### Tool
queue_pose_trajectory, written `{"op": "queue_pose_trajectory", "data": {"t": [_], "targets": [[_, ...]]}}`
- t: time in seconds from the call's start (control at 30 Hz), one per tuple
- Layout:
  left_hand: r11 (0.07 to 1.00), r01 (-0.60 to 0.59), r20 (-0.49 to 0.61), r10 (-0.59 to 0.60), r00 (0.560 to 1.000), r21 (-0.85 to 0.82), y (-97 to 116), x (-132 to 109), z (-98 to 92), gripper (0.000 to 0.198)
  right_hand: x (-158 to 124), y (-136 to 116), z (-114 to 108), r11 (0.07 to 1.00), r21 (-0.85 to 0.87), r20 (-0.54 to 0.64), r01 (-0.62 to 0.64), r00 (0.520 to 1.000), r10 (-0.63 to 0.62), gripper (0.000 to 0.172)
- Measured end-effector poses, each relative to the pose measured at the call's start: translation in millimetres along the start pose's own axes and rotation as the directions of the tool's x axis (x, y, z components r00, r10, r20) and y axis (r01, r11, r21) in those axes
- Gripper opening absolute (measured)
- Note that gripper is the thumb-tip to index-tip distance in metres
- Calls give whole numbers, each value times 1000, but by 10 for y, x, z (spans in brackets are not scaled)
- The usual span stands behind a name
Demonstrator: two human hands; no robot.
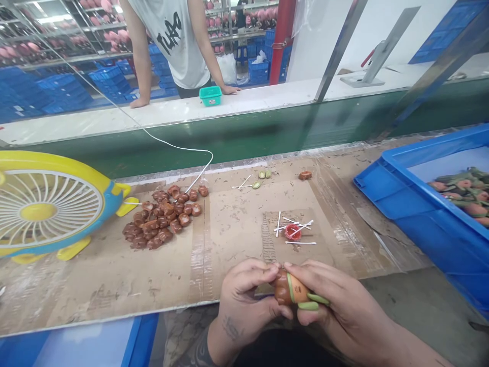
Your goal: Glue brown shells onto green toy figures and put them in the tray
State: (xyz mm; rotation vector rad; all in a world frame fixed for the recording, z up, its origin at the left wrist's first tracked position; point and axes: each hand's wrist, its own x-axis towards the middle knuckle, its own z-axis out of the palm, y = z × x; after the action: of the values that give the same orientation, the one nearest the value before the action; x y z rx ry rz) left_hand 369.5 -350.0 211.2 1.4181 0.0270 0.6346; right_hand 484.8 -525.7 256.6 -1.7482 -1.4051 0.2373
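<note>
Just past the cardboard's near edge, a small toy figure [299, 289] is held between both hands. It has a glossy brown part at its left end, an orange middle with a green rim, and green limbs. My left hand [244, 288] pinches the brown part between thumb and fingers. Around the orange and green end, my right hand [336, 298] is closed, hiding some of it. Beyond the hands sits a little cup of red paste [293, 232], with several cotton swabs [301, 243] lying around and across it. Brown molded pieces [164, 216] form a heap to the left.
A yellow and blue fan [91, 204] stands on the cardboard [237, 224] at left, a white cord [179, 148] crossing behind. At right, a blue crate [405, 199] holds toy parts. Small green pieces [256, 185] lie farther back. A person [175, 41] leans beside a green basket [210, 96].
</note>
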Motion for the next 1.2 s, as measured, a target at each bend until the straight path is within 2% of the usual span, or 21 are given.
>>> {"op": "queue_pose_trajectory", "data": {"t": [0.17, 0.3, 0.37, 0.43, 0.5, 0.57, 0.63, 0.67, 0.7, 0.8, 0.83, 0.9, 1.07, 1.13, 1.2], "targets": [[995, -5, -38, 9, 999, 96, 0, -91, -20, 68, 23, -45, 2, 999, 50, 36, 11, 999, -13, 47], [994, -23, -59, 30, 998, 106, -7, -152, -35, 64, 51, -47, 38, 997, 69, 41, 26, 999, -29, 48], [995, -2, -90, 11, 996, 103, -4, -137, -36, 59, 109, -22, 38, 999, 38, 62, -5, 998, 3, 45], [994, 104, -139, -97, 985, 42, 12, -83, -32, 51, 202, 14, 5, 996, -20, 134, -88, 987, 90, 39], [955, 286, -161, -296, 942, -82, 45, -7, -29, 46, 302, 47, -61, 981, -67, 211, -181, 959, 191, 39], [875, 450, -125, -473, 872, -178, 89, 57, -35, 47, 371, 68, -132, 968, -81, 244, -236, 937, 249, 57], [819, 542, -71, -562, 824, -188, 127, 86, -49, 49, 399, 74, -175, 968, -80, 237, -238, 939, 250, 82], [799, 574, -47, -590, 806, -178, 141, 84, -56, 52, 404, 70, -179, 972, -71, 236, -224, 943, 235, 84], [776, 608, -19, -619, 785, -168, 149, 74, -62, 56, 409, 62, -170, 977, -55, 247, -207, 945, 214, 76], [702, 696, 11, -703, 711, -152, 154, 11, -64, 67, 443, 18, -92, 982, 33, 293, -186, 941, 169, 26], [683, 715, 9, -722, 691, -149, 153, -12, -60, 69, 461, 0, -59, 977, 71, 314, -199, 934, 168, 15], [661, 737, -9, -745, 667, -144, 155, -50, -50, 71, 494, -32, 2, 961, 145, 351, -237, 920, 174, 12], [640, 763, -5, -766, 643, -93, 163, -84, -81, 75, 525, -65, 104, 910, 234, 357, -342, 901, 247, 16], [660, 749, 7, -750, 662, -61, 167, -89, -144, 75, 519, -61, 156, 902, 240, 343, -358, 901, 267, 14], [727, 686, -48, -686, 726, -14, 190, -123, -235, 70, 483, -46, 238, 898, 244, 323, -367, 903, 281, 17]]}}
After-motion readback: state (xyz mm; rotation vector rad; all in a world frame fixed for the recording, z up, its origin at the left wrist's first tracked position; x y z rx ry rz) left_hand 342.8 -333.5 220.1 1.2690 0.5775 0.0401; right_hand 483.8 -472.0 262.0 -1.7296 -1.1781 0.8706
